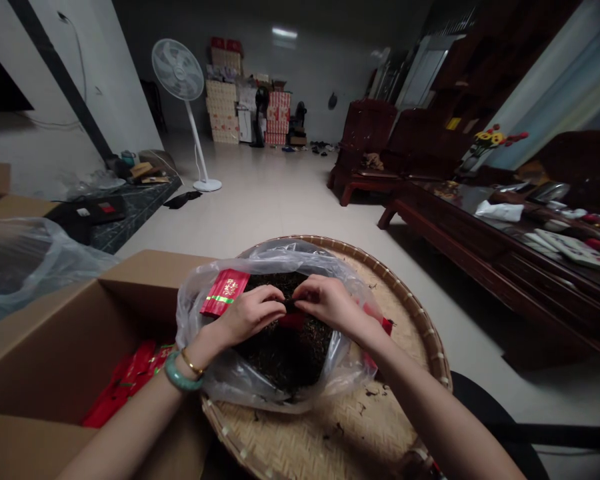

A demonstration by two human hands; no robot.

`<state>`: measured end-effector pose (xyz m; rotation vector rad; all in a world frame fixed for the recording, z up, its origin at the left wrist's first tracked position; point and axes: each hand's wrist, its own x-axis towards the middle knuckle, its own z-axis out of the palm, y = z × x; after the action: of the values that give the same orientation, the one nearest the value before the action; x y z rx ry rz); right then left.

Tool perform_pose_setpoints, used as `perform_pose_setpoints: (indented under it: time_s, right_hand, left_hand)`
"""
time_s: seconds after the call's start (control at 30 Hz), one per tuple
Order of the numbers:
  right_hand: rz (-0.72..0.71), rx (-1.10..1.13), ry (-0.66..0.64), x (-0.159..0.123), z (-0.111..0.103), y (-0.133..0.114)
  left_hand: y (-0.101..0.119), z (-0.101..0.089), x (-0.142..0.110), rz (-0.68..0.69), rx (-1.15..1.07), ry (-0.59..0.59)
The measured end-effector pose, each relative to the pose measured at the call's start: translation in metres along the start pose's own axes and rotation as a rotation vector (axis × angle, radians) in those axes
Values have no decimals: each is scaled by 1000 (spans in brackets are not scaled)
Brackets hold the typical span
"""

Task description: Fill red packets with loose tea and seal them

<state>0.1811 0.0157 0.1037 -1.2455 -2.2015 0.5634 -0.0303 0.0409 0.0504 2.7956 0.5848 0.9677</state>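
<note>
Dark, dry loose leaves, looking like tea (275, 360), fill a clear plastic bag (220, 393) whose mouth is spread wide. Above them my left hand (254, 310) and my right hand (327, 303) come close together, fingertips pinched. Something small and dark seems to be between the fingers, but I cannot make it out. Just below the fingertips shows a red patch (293, 321), perhaps a packet, partly hidden in shadow. A red packet (225, 293) with gold print and a green stripe lies on the bag's left rim, next to my left hand. More red shows behind my right wrist.
The bag sits on a round woven bamboo tray (380, 420) with scattered leaf bits. At left stands an open cardboard box (35, 353) holding several red packets (130, 380). A white fan (200, 140) stands ahead; a dark wooden table (440, 213) is at right.
</note>
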Motion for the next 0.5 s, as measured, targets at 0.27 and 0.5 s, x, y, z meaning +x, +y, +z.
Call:
perform_pose_setpoints:
  time_s: [0.27,0.5]
  right_hand:
    - [101,258,163,0,-7,6]
    - [82,143,224,-3,-11,16]
  left_hand:
    - [0,0,0,-3,6,-5]
    - [1,-3,-1,-19,8,-18]
